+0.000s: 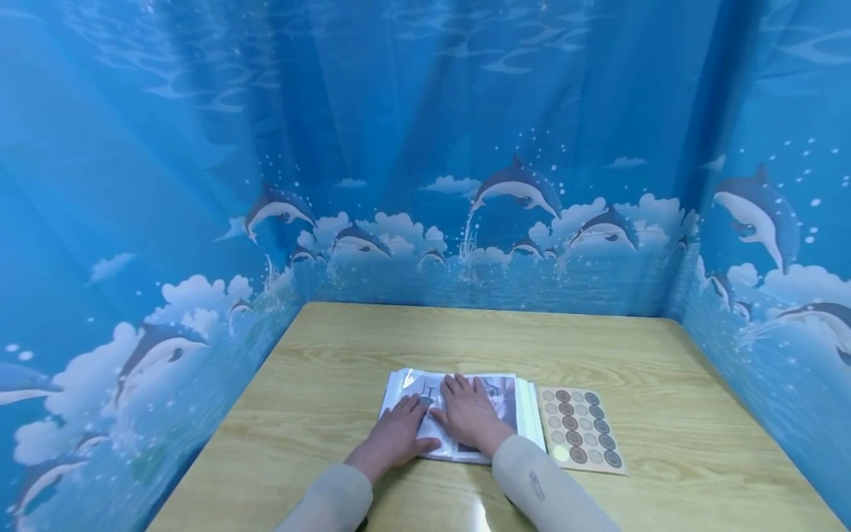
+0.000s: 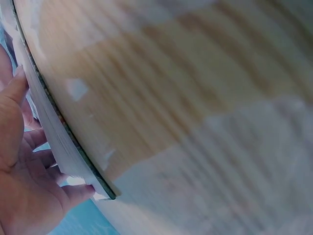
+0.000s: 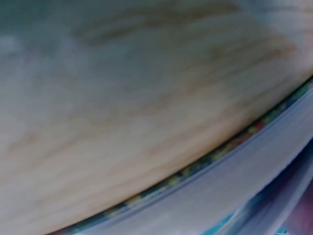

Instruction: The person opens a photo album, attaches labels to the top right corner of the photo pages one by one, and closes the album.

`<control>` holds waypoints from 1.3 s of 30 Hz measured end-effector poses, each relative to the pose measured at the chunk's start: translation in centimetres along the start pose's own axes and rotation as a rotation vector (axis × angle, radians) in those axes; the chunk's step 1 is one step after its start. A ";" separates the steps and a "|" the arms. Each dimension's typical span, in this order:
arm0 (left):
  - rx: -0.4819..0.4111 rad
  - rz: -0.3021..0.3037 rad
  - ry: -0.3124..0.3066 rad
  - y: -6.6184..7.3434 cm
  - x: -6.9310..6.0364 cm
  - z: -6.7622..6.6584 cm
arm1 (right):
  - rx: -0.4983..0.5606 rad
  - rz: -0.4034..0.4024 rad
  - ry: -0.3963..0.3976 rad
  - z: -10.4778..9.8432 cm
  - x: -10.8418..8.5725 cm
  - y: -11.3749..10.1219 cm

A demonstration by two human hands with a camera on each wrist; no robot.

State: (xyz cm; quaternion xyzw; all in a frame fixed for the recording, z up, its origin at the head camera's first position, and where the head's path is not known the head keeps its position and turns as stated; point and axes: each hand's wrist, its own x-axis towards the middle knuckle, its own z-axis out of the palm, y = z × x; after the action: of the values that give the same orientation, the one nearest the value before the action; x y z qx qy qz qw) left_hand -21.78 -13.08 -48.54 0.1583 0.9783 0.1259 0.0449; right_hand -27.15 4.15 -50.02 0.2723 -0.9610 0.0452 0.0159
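A photo album [image 1: 525, 421] with clear pocket pages lies spread on the table, pictures showing on both pages. My left hand [image 1: 397, 434] rests on its left page, fingers extended, thumb near the lower middle. On the right page my right hand [image 1: 473, 417] lies with straight fingers pointing away, close to the centre fold. The left wrist view has the left hand [image 2: 29, 171] against the thick stack of page edges [image 2: 63, 147]. In the right wrist view the album's patterned cover edge [image 3: 210, 159] shows, with the right hand mostly out of frame.
A sheet of round stickers [image 1: 581, 428], in beige, brown and dark grey, lies right beside the album. The wooden table [image 1: 319, 355] is bounded at the back and sides by blue dolphin-print curtains [image 1: 412, 148].
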 end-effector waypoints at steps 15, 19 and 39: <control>0.013 -0.007 0.013 -0.7 0.4 0.9 | 0.022 0.021 0.026 0.0 -0.6 0.5; 0.008 -0.006 0.015 -0.6 0.4 0.9 | 0.025 0.032 0.025 -0.2 -0.5 0.6; 0.016 -0.005 -0.001 0.0 0.4 0.0 | -0.034 0.016 0.006 -1.0 -0.8 1.0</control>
State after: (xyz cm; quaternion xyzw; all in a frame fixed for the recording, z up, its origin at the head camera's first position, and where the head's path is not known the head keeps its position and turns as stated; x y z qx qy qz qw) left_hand -22.17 -12.91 -48.51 0.1564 0.9796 0.1180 0.0442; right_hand -26.96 5.50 -49.16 0.2641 -0.9637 0.0299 0.0233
